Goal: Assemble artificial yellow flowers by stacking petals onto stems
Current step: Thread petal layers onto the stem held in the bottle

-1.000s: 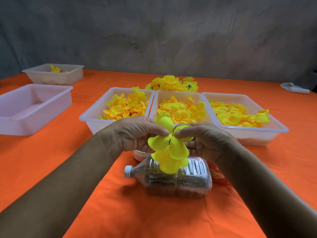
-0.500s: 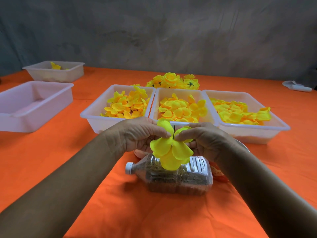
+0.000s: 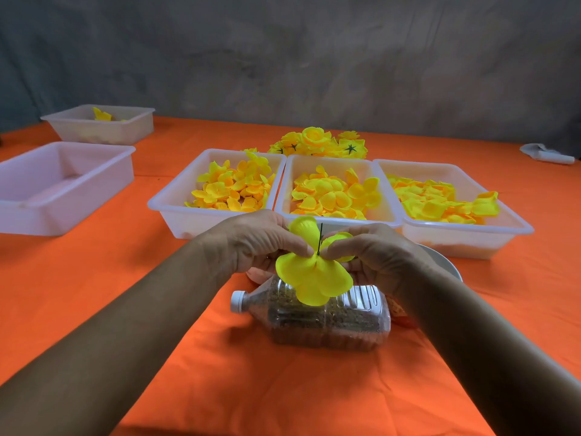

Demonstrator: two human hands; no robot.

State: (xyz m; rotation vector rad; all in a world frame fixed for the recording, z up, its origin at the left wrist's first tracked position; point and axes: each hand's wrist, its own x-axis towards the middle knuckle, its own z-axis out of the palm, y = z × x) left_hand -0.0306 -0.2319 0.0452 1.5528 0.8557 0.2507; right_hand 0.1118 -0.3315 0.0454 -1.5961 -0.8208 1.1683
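Pinching a yellow petal piece [image 3: 314, 275] between them, the left hand [image 3: 257, 240] and right hand [image 3: 374, 250] meet at the middle of the scene, fingertips curled in against the piece from either side. A thin dark stem [image 3: 320, 237] pokes up through its center, standing roughly upright between the two thumbs. The lobes fan downward toward 6 o'clock; two smaller lobes rise at 12 o'clock behind the fingers. Whether other fingers below grip the stem is hidden.

Directly under the hands, at 6 o'clock, a clear plastic bottle [image 3: 314, 316] lies on its side, white cap pointing to 9 o'clock, filled with brownish grain-like stuff. A rounded pale dish edge [image 3: 440, 259] shows at 3 o'clock behind the right wrist.

Past the hands toward 12 o'clock, three white trays sit side by side, touching: left tray [image 3: 169, 206], middle tray [image 3: 390, 215], right tray [image 3: 515, 225], each holding loose yellow petals. Beyond them, a heap of finished flowers [image 3: 320, 143]. At 10 o'clock, well apart, a large tray [image 3: 63, 221] and, farther back, a small tray [image 3: 100, 130] with a bit of yellow inside. A white crumpled object [image 3: 547, 154] lies at 2 o'clock. Orange cloth [image 3: 220, 388] covers the table.
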